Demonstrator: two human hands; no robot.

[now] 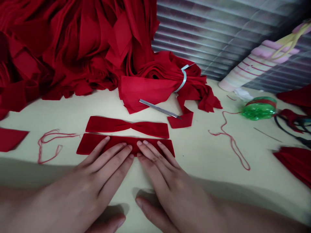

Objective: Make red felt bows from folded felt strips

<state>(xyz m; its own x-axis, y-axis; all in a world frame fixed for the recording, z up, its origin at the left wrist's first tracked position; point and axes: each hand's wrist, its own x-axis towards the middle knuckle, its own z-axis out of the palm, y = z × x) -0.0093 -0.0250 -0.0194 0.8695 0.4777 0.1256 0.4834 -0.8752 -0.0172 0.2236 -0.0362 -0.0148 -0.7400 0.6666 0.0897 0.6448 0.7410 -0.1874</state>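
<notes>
Red fabric strips (130, 126) on pale table (194, 142)

the flat strip (85, 144) looks like matt, velvety cloth, as does the pinched strip (108, 124). the heaped cloth (92, 42) has a smooth, dull face. the slim tool (159, 109) is shiny metal; the green spool (259, 111), glossy see-through plastic. the surface (201, 155) looks smooth, with little shine.
</notes>
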